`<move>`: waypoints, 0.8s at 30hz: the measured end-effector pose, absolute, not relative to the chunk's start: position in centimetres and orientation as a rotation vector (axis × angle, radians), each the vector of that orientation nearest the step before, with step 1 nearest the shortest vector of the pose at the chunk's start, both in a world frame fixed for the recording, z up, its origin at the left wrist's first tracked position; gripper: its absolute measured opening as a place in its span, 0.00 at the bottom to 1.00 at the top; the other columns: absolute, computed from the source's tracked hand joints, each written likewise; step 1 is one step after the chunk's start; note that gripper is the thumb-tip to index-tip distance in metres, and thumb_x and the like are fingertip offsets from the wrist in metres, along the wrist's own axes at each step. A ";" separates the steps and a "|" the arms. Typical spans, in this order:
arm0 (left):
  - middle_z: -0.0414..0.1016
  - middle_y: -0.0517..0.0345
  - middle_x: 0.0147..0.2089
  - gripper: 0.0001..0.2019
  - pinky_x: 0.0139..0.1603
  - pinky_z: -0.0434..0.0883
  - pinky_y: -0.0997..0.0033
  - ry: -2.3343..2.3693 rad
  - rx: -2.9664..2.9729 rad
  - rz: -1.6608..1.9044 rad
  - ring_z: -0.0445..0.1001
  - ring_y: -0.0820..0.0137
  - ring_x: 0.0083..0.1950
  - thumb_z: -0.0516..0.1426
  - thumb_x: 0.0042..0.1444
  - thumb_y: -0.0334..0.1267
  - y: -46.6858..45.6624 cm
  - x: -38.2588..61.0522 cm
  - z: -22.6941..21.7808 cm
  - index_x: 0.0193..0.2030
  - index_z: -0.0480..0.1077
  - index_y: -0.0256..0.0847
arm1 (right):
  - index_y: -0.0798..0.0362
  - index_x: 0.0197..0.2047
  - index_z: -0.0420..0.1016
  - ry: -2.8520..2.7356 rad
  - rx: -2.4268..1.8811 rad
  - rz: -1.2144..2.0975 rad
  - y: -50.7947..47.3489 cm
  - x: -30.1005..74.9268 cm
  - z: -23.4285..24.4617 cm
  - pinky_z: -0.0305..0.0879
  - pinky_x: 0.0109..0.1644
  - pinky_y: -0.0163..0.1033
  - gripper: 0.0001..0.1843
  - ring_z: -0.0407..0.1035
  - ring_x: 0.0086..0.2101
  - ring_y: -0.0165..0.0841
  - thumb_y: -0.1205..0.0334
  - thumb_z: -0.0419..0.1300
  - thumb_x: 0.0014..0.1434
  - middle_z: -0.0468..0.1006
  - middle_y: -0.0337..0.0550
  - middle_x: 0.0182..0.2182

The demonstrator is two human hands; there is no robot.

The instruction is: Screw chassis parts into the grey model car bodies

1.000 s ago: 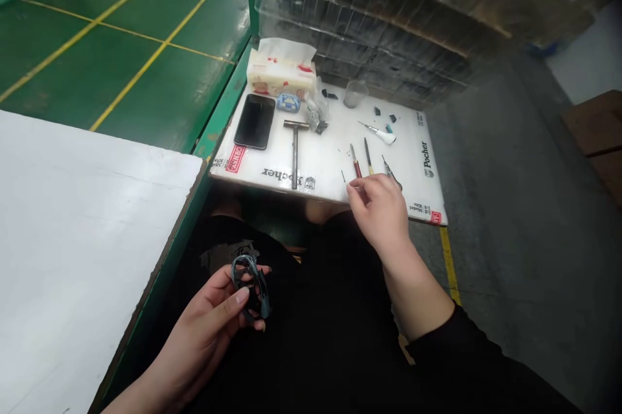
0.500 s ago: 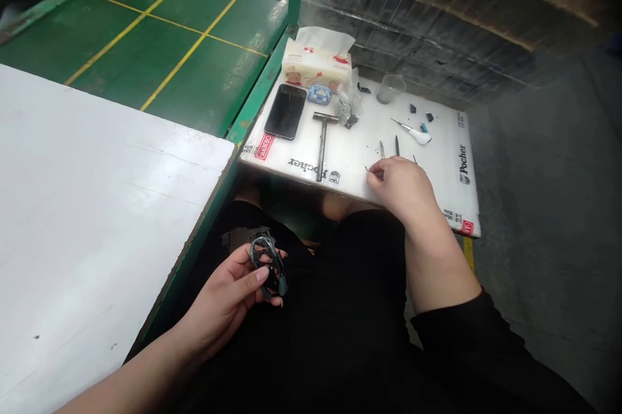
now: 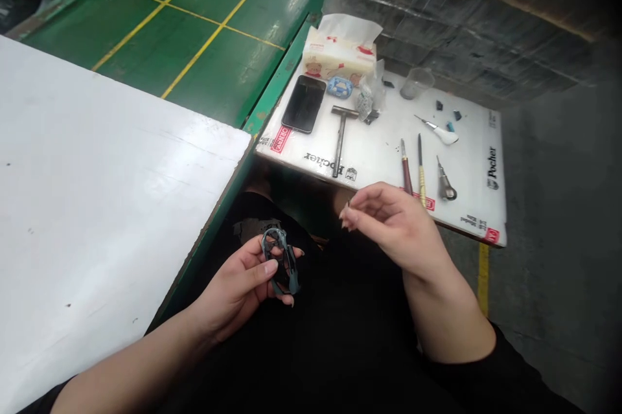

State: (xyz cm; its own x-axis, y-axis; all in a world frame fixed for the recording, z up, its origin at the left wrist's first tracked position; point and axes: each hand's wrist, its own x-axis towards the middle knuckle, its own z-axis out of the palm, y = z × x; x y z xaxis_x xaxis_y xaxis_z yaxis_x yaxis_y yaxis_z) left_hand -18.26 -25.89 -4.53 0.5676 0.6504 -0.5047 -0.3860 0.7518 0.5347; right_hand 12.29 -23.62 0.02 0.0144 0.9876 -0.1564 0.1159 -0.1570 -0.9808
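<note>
My left hand (image 3: pixel 238 287) is closed over my lap around a dark blue-grey plastic frame (image 3: pixel 293 279), a looped, open part held between thumb and fingers. To the right and a little higher, my right hand (image 3: pixel 396 226) pinches a tiny dark piece (image 3: pixel 348 204) at its fingertips, too small to name. That hand is in the air, apart from the frame. Just beyond it, on the white foam-topped board (image 3: pixel 374 164), lie a red-handled pointed tool (image 3: pixel 407 171), a yellow-handled file (image 3: pixel 421 168) and a grey-handled awl (image 3: pixel 444 182).
Farther back on the board are a metal T-shaped tool (image 3: pixel 339 145), phone (image 3: pixel 304 104), tissue pack (image 3: pixel 340 54), blue case (image 3: pixel 339 87), plastic bag (image 3: pixel 369 96), clear cup (image 3: pixel 416 83), white-handled awl (image 3: pixel 443 135) and small dark pieces (image 3: pixel 439 105). A white table (image 3: pixel 111 207) stands left.
My right hand has lifted off the board and come back toward my lap with the tiny piece, uncovering the tool handles. My left hand still holds the frame. The view has shifted slightly.
</note>
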 end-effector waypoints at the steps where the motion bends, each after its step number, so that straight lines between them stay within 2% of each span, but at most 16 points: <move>1: 0.86 0.43 0.63 0.12 0.43 0.91 0.58 0.736 0.386 0.633 0.86 0.65 0.44 0.73 0.70 0.38 -25.9 -18.3 -4.6 0.55 0.79 0.41 | 0.49 0.46 0.85 -1.183 -1.375 1.324 -24.2 11.3 0.0 0.83 0.41 0.39 0.12 0.85 0.34 0.35 0.56 0.80 0.67 0.90 0.44 0.37; 6: 0.87 0.43 0.63 0.14 0.43 0.91 0.60 0.674 0.358 0.641 0.88 0.63 0.46 0.72 0.70 0.37 -25.8 -18.3 -4.5 0.58 0.79 0.40 | 0.48 0.50 0.88 -1.057 -1.248 1.589 -26.3 7.7 -1.2 0.82 0.41 0.32 0.14 0.85 0.36 0.30 0.61 0.83 0.65 0.90 0.40 0.39; 10: 0.87 0.48 0.55 0.14 0.43 0.91 0.63 0.635 0.343 0.654 0.88 0.64 0.47 0.72 0.71 0.36 -25.8 -18.3 -4.4 0.59 0.79 0.40 | 0.45 0.57 0.90 -1.017 -1.158 1.720 -27.3 6.2 -2.4 0.83 0.46 0.32 0.16 0.85 0.39 0.29 0.63 0.80 0.68 0.90 0.40 0.41; 16: 0.87 0.50 0.50 0.15 0.43 0.91 0.63 0.639 0.320 0.648 0.88 0.65 0.44 0.73 0.70 0.37 -25.8 -18.3 -4.5 0.59 0.80 0.39 | 0.45 0.53 0.91 -0.978 -1.142 1.721 -27.5 6.0 -2.7 0.83 0.46 0.32 0.10 0.84 0.39 0.28 0.63 0.79 0.70 0.90 0.40 0.41; 24: 0.87 0.47 0.51 0.14 0.42 0.90 0.65 0.651 0.358 0.631 0.87 0.65 0.44 0.72 0.71 0.39 -25.7 -18.3 -4.5 0.59 0.80 0.39 | 0.44 0.57 0.90 -0.954 -1.170 1.714 -27.6 6.3 -2.9 0.83 0.46 0.33 0.13 0.84 0.38 0.28 0.61 0.79 0.71 0.88 0.39 0.41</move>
State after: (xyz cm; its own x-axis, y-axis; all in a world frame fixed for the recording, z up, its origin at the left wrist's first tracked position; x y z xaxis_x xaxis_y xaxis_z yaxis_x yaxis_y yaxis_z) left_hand -18.27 -25.74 -4.53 0.6204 0.6436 -0.4482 -0.4281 0.7567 0.4940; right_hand 6.27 -27.58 -2.88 -0.2200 0.9216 -0.3198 -0.2138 -0.3654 -0.9060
